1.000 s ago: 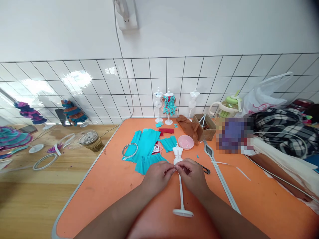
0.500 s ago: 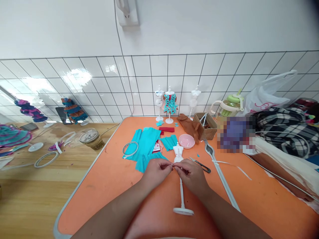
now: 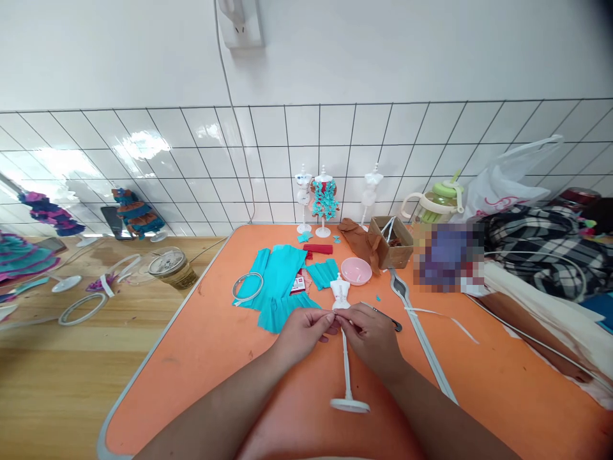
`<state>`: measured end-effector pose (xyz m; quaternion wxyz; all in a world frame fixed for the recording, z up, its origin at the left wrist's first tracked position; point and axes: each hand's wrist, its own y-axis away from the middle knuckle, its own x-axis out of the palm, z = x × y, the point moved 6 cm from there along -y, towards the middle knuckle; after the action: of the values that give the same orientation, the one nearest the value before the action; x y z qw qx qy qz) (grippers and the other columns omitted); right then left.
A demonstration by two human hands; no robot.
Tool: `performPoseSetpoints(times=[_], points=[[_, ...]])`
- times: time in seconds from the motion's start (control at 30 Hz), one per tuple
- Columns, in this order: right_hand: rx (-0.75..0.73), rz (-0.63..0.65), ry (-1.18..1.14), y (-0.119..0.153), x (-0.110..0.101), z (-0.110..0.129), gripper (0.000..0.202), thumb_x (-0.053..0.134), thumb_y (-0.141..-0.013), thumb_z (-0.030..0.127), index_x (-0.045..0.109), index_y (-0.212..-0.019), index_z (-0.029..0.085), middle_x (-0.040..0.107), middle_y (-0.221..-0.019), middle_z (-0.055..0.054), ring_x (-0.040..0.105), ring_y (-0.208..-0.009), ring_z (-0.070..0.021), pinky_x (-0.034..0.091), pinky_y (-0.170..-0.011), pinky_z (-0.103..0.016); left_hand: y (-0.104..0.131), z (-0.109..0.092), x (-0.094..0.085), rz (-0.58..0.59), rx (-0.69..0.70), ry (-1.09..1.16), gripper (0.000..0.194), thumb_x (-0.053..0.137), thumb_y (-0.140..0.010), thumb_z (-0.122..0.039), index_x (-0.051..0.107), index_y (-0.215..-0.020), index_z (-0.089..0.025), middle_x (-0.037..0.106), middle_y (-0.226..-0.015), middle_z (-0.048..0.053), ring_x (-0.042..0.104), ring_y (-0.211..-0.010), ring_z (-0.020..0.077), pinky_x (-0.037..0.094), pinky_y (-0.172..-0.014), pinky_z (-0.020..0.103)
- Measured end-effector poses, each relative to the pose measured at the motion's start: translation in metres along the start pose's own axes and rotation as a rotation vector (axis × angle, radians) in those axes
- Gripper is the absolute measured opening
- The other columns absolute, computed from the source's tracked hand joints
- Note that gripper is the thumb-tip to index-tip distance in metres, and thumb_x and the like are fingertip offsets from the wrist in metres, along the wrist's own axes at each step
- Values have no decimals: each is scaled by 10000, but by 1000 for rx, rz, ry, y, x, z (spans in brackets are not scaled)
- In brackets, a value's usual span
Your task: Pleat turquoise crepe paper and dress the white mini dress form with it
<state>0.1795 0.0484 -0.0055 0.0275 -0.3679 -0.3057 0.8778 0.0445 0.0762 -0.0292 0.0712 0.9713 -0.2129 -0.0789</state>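
My left hand (image 3: 306, 330) and my right hand (image 3: 371, 337) meet fingertip to fingertip in front of a small white mannequin (image 3: 340, 289) on a stand. Both are closed in a pinch, and whatever lies between the fingertips is too small to make out. The mannequin stands upright, its lower torso partly covered by my fingers; its round base (image 3: 350, 406) shows below them. Beyond my left hand lie turquoise crepe-like pieces (image 3: 282, 275). Partly hidden behind my right hand is a dark-handled cutting tool (image 3: 393, 323). A pink bowl (image 3: 355, 271) sits behind the mannequin.
Against the tiled wall stand more mannequins, one in a turquoise ruffled outfit (image 3: 325, 199). A cardboard box (image 3: 398, 252) and brown fabric (image 3: 357, 237) are at the back. A grey-white zipper strip (image 3: 424, 338) runs down the right. An embroidery-hoop-like ring (image 3: 248, 299) and a lidded cup (image 3: 175, 269) are left.
The view has shifted slightly to the right. My hands stay together at the mannequin, with the fingertips slightly rearranged and the left fingers showing more below the thumb.
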Motion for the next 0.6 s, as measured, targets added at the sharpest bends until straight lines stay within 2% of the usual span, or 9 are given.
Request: performPoseSetpoints(times=[0.13, 0.33, 0.47, 0.53, 0.6], points=[[-55, -10, 79, 1, 1, 6, 220, 481, -910, 222, 701, -911, 210, 675, -751, -32, 607, -673, -134, 431, -600, -253, -1, -1, -5, -63, 105, -127, 321, 543, -825, -421, 763, -882, -194, 725, -769, 53, 637, -744, 184, 486, -630, 245], [-142, -4, 210, 6, 5, 14, 206, 495, -910, 208, 701, -907, 200, 665, -715, -36, 604, -657, -135, 397, -590, -252, -3, -2, -8, -47, 148, -256, 285, 515, -806, -310, 753, -734, -172, 708, -697, 20, 617, -693, 180, 444, -622, 241], [-188, 2, 270, 8, 7, 17, 200, 499, -909, 199, 697, -931, 186, 657, -701, -34, 601, -645, -133, 383, -586, -255, -5, 0, -8, -40, 68, -195, 281, 488, -773, -245, 739, -683, -156, 706, -679, 22, 627, -685, 171, 464, -615, 235], [-188, 4, 262, 8, 7, 17, 204, 494, -911, 197, 695, -948, 186, 658, -710, -34, 603, -650, -131, 383, -586, -253, -5, 1, -7, -31, 5, -132, 274, 494, -763, -252, 749, -730, -157, 719, -711, 36, 654, -729, 182, 493, -631, 241], [-169, -4, 243, 7, 6, 15, 206, 493, -911, 199, 694, -954, 192, 661, -725, -33, 608, -669, -131, 388, -589, -249, -4, 1, -6, -11, -42, -94, 289, 492, -766, -273, 753, -795, -155, 730, -761, 52, 674, -761, 191, 496, -583, 228]])
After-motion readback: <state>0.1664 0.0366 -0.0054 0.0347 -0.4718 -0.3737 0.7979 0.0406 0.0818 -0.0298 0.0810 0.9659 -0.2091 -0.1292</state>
